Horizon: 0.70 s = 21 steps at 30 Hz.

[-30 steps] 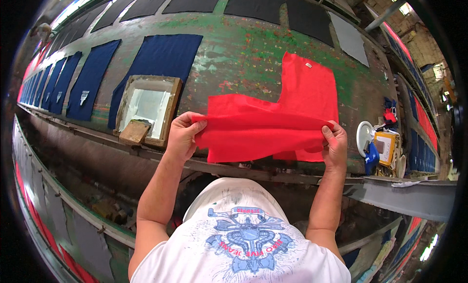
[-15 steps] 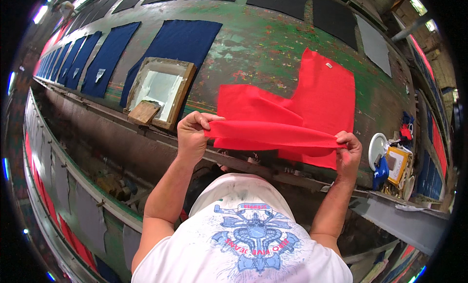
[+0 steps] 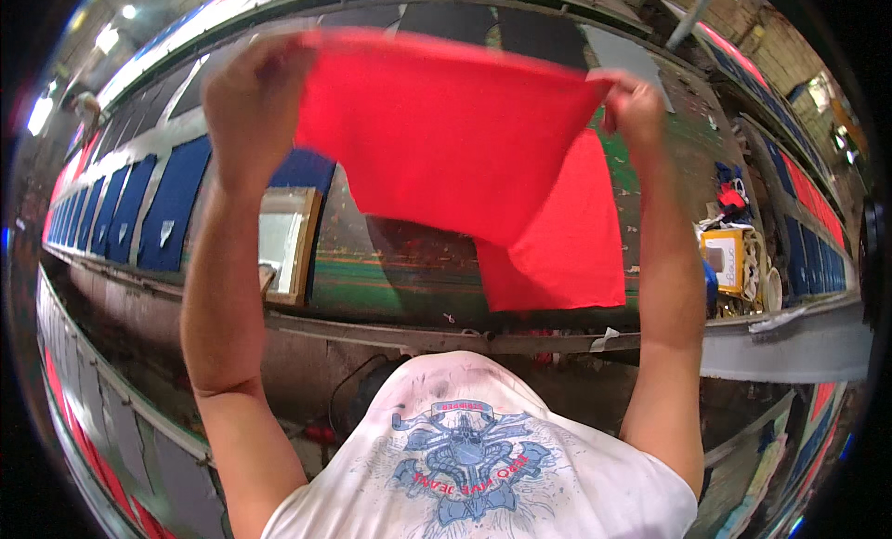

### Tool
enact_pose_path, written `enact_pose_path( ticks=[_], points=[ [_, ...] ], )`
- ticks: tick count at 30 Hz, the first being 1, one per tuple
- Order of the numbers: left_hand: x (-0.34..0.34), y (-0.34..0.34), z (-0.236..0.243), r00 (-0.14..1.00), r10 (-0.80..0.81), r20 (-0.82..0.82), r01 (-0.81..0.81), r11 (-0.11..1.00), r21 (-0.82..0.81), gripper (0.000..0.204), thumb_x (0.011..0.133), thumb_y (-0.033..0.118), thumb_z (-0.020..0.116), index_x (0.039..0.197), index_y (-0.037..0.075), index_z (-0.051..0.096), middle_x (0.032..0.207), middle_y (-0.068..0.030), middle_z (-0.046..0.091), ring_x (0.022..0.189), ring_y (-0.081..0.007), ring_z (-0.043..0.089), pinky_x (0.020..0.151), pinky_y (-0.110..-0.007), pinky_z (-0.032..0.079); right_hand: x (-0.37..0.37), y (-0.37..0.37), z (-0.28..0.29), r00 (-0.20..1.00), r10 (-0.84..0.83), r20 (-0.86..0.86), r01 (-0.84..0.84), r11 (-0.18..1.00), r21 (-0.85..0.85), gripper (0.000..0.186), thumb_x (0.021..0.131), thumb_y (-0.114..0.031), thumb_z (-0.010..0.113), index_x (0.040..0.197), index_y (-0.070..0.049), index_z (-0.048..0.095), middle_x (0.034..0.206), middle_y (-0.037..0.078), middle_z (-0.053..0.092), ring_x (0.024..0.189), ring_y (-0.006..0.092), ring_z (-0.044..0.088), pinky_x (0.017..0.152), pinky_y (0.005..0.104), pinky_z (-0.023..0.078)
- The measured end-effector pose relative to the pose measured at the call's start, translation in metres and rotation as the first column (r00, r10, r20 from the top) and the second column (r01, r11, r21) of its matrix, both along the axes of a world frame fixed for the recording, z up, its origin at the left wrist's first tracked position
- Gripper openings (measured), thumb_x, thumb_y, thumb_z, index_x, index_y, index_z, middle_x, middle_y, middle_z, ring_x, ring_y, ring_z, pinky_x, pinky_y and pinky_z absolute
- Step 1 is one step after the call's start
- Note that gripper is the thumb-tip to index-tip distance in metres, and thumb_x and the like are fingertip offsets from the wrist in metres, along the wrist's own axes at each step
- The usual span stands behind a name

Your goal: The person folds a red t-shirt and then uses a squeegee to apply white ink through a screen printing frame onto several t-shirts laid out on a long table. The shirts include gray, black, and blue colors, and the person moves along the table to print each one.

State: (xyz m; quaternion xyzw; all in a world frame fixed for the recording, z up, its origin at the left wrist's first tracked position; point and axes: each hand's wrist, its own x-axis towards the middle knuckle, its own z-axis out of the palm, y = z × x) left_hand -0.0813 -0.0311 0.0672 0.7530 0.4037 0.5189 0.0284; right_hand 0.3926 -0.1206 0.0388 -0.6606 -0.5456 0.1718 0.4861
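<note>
Up over the long, paint-stained table (image 3: 427, 279), my left hand (image 3: 255, 102) and my right hand (image 3: 634, 111) grip a red cloth (image 3: 437, 121) by its two far corners, stretched between them and slightly blurred. Below it, red fabric (image 3: 557, 260) lies on the table toward the right; whether it joins the raised cloth I cannot tell. Beside my left forearm is a wooden-framed screen (image 3: 302, 251), partly hidden by that arm, with navy cloth (image 3: 307, 167) behind it.
Navy panels (image 3: 172, 204) line the left of the table, dark panels (image 3: 446, 23) and a grey one (image 3: 632, 51) the back. Right of my arm are a yellow container (image 3: 729, 260) and cloth scraps (image 3: 732, 195). A metal rail (image 3: 567, 339) edges the table. A person (image 3: 88, 111) stands far left.
Both hands have risen from near the table's front edge toward its far side, lifting and spreading the red cloth. The view has shifted, and the screen is now partly behind my left arm.
</note>
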Motion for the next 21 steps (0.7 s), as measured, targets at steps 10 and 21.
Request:
enact_pose_path(
  ticks=[10, 21],
  points=[
    [0.083, -0.064, 0.062, 0.952, -0.174, 0.251, 0.193, 0.98, -0.056, 0.026, 0.11, 0.028, 0.076, 0.125, 0.008, 0.085, 0.088, -0.0063, 0.08, 0.078, -0.0124, 0.074, 0.074, -0.032, 0.059, 0.087, -0.077, 0.116, 0.98, 0.051, -0.191, 0.083, 0.77, 0.633, 0.036, 0.108, -0.006, 0.055, 0.135, 0.0, 0.077, 0.132, 0.016, 0.081, 0.115, 0.0242, 0.079, 0.097, 0.0388, 0.065],
    [0.125, -0.129, -0.187, 0.55, -0.495, 0.673, 0.833, 0.385, -0.397, 0.035, 0.104, 0.015, 0.071, 0.131, -0.005, 0.081, 0.122, -0.0149, 0.075, 0.108, -0.0211, 0.071, 0.098, -0.033, 0.053, 0.085, -0.243, -0.104, 0.858, -0.15, -0.491, 0.285, 0.935, 0.213, 0.029, 0.108, -0.007, 0.064, 0.128, 0.006, 0.079, 0.123, 0.013, 0.082, 0.107, 0.02, 0.078, 0.098, 0.0337, 0.061]
  ],
)
